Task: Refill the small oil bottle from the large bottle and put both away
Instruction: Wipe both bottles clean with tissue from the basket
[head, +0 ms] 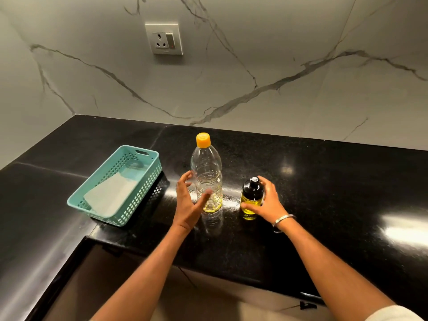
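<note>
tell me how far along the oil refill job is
Looks done: the small bottle holds yellow oil, the large bottle is nearly empty, and both are capped. In hand: right hand grips the small bottle; left hand is open beside the large one. Left: putting both away, perhaps in the teal basket.

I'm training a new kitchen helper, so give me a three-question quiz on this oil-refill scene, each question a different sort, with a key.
1. True or false: the large bottle has its orange cap on.
2. Which hand holds the small oil bottle? A) left hand B) right hand C) neither
3. Fill in: the white folded cloth lies inside the teal ____.

Key:
1. True; the bottle stands upright on the black counter, with only a little yellow oil at its base.
2. B; the right hand wraps it, while the left hand is spread open at the large bottle.
3. basket.
</note>
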The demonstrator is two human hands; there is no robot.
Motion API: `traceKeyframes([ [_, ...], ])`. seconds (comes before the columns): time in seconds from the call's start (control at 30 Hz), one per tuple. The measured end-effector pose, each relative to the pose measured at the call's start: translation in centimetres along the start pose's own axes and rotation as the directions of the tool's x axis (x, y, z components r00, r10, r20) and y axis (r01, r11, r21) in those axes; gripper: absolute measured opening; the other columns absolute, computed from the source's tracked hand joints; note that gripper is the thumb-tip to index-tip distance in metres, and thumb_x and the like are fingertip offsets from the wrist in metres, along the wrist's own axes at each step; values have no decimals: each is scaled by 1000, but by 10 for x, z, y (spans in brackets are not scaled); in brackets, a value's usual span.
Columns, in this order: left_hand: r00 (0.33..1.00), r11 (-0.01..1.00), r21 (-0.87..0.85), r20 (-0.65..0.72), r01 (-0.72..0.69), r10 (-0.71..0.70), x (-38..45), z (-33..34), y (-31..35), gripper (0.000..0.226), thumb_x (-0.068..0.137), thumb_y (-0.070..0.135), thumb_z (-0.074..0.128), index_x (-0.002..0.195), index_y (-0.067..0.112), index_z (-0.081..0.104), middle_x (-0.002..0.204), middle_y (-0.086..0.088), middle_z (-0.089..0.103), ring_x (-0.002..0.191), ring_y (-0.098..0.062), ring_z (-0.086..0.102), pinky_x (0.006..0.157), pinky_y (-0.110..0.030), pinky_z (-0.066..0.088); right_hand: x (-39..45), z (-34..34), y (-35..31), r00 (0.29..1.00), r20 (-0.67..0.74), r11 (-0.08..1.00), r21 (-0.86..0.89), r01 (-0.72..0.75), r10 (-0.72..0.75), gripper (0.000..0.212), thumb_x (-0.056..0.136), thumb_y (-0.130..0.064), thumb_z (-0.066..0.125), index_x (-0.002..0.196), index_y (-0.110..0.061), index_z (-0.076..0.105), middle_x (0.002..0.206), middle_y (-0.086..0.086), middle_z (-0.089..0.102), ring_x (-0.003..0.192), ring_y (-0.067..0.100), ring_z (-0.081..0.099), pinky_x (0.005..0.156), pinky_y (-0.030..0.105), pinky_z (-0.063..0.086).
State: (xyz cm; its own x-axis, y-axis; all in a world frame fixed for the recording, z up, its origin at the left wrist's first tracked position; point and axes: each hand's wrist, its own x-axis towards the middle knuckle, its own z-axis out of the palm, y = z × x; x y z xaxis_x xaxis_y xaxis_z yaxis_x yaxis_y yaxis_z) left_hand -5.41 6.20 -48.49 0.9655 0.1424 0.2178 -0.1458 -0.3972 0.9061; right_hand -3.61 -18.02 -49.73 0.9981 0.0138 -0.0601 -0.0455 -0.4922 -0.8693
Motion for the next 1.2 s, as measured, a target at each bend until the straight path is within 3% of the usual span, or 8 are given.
traceKeyframes([
  [0.07,996,999,0,-80,-44,44,2,-16,-7,76,80,74,46,136,23,35,132,-1,43,117,-16,46,98,-39,43,0,-3,-6,997,-80,1000,-10,9,-9,108,54,-76,66,142,-27,28,134,2,36,126,21,33,104,32,23],
  [0.13,983,997,41,-169,-68,74,9,-33,-13,60,90,61,40,132,17,42,125,-3,47,114,-18,48,100,-46,44,1,-6,-12,982,-177,997,-31,67,-71,107,58,-91,37,143,-27,28,135,2,38,123,21,34,100,33,22],
  [0.27,946,970,224,-283,-98,161,23,-56,-18,35,93,27,43,120,7,52,111,-9,54,103,-17,48,94,-49,43,0,-11,-36,869,-409,956,-202,213,-280,64,83,-60,34,134,-24,40,132,-1,39,119,18,33,96,39,30],
  [0.4,930,901,421,-279,-104,238,26,-67,-20,34,89,21,45,118,7,53,113,-12,55,105,-24,48,96,-43,40,-1,-3,-68,703,-508,852,-440,284,-498,24,89,-35,40,108,-21,46,108,4,46,96,16,40,78,35,33],
  [0.57,937,820,570,-258,-51,237,28,-80,-20,40,87,13,53,127,10,51,130,-12,52,122,-29,44,107,-42,29,4,9,-103,668,-425,767,-527,366,-611,7,90,-22,43,97,-21,45,99,3,48,89,16,41,75,33,29],
  [0.83,937,756,652,-292,51,189,39,-123,-27,46,87,14,55,133,16,48,139,-8,46,130,-29,38,111,-42,22,36,-3,-194,544,-428,690,-508,516,-722,12,89,-20,37,99,-25,38,97,12,53,89,18,42,75,30,21],
  [0.97,933,739,668,-317,90,173,44,-143,-33,44,87,15,53,131,18,48,137,-7,47,128,-29,39,111,-45,25,46,-5,-254,475,-382,609,-532,589,-793,18,92,-21,35,100,-17,51,95,14,55,86,28,50,76,37,28],
  [1.2,930,728,668,-347,156,119,45,-175,-48,45,88,15,53,133,16,47,136,-8,48,127,-29,41,108,-44,29,49,58,-322,461,12,339,-660,671,-887,26,91,-22,37,107,-14,55,111,10,52,100,25,48,76,32,29],
])
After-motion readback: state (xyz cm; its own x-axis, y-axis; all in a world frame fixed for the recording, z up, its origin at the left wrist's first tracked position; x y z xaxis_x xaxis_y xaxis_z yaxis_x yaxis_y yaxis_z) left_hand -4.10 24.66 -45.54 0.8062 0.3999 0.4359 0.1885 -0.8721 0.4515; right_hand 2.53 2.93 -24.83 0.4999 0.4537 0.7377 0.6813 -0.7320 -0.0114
